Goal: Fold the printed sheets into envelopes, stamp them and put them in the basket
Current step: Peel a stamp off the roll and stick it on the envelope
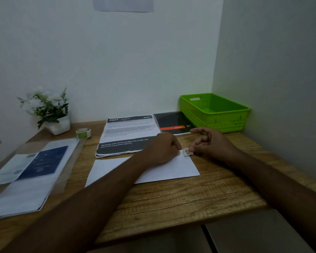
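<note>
1. A person's left hand (pixel 163 147) rests knuckles-up on a white envelope (pixel 173 169) lying flat on a wooden desk (pixel 181 201), its fingertips pinched together on a small stamp (pixel 186 153) at the envelope's far right corner.
2. The right hand (pixel 211 141), just right of the left, touches the same stamp with a lower fingertip; its other fingers are loosely curled and spread, the index finger pointing left above the desk.
3. Just beyond the left hand lies a stack of printed sheets (pixel 128 132) with dark banners, its near edge partly under the knuckles.
4. Beyond the right hand sits a green basket (pixel 215 114) in the corner, with a dark booklet (pixel 173 123) between it and the sheets.
5. Well left of the left hand are a clear folder of papers (pixel 31 172), a small roll of stickers (pixel 83 133) and a potted white-flowered plant (pixel 47 110).
</note>
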`<move>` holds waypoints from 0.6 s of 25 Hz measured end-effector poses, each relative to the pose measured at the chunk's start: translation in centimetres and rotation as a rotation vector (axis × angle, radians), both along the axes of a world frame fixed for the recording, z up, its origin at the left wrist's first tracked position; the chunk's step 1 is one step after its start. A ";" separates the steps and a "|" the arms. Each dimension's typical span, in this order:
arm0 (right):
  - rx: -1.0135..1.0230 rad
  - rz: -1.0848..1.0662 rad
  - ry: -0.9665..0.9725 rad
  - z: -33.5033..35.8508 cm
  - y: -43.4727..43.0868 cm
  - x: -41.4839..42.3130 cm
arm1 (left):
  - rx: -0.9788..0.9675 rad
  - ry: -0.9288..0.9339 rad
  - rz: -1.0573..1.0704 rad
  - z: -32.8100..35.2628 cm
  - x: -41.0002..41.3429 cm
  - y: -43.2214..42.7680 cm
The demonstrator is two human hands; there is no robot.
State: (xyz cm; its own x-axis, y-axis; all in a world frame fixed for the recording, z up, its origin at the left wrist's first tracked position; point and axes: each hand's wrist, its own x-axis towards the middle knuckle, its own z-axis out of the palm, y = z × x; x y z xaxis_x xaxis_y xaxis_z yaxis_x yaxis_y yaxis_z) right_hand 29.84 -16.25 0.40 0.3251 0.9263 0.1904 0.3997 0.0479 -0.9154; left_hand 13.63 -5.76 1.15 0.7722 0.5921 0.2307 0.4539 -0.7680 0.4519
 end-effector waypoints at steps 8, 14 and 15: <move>-0.051 0.010 -0.026 0.0 0.5 0.4 | -0.116 -0.165 -0.025 -1.7 0.5 0.1; -0.011 0.028 -0.037 0.0 0.3 -0.2 | -0.135 -0.234 -0.006 -1.6 0.3 0.1; 0.006 0.027 -0.053 0.0 0.3 -0.3 | -0.140 -0.248 -0.009 -1.6 0.3 0.1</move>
